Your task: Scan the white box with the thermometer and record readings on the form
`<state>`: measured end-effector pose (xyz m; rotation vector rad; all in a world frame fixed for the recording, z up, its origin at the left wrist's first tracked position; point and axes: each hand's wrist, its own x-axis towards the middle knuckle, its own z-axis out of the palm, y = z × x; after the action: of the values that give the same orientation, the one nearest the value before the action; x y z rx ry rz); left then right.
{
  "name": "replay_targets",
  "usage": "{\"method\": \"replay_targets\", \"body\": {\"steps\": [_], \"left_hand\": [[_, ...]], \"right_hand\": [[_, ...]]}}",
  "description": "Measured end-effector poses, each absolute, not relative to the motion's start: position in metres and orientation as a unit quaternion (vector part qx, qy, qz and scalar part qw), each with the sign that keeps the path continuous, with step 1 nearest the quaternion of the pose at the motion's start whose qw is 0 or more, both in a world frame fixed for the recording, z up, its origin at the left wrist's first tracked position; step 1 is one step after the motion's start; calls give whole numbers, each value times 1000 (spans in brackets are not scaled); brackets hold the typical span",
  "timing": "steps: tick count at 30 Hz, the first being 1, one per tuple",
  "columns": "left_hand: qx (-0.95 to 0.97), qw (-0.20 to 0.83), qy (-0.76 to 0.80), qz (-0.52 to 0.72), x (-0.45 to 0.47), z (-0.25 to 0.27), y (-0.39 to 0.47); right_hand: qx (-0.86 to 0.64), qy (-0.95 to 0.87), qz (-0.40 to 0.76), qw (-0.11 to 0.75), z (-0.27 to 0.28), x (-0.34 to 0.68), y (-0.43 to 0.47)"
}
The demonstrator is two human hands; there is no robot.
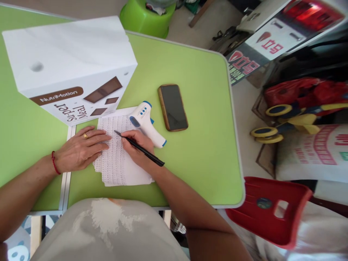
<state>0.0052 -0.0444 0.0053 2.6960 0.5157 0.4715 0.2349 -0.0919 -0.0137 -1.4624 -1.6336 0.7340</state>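
Observation:
Sheets of paper [114,174] covered in rows of small writing lie stacked a little unevenly on the green table. My left hand [83,148] rests flat with fingers stretched, its fingertips on the left part of the sheets. A black pen [144,149] is held in my right hand [140,145], its tip over the written rows. The right part of the top sheet looks blank. A white and blue infrared thermometer [148,125] lies just beyond my right hand, partly on the paper. To its right is a phone [174,108] in a brown case.
A large white box [73,54] stands at the table's [206,145] far left, close beyond my left hand. A metal seam [65,188] crosses the table. Off the right edge are a red plastic chair [272,217] and a sack [312,152]. A green stool [146,18] stands behind.

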Motion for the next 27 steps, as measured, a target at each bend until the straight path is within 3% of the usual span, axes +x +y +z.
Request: {"method": "replay_targets", "body": {"steps": [27], "left_hand": [[952, 183, 185, 160, 4, 5, -44]], "right_hand": [[-609, -628, 282, 394, -13, 233, -93]]}}
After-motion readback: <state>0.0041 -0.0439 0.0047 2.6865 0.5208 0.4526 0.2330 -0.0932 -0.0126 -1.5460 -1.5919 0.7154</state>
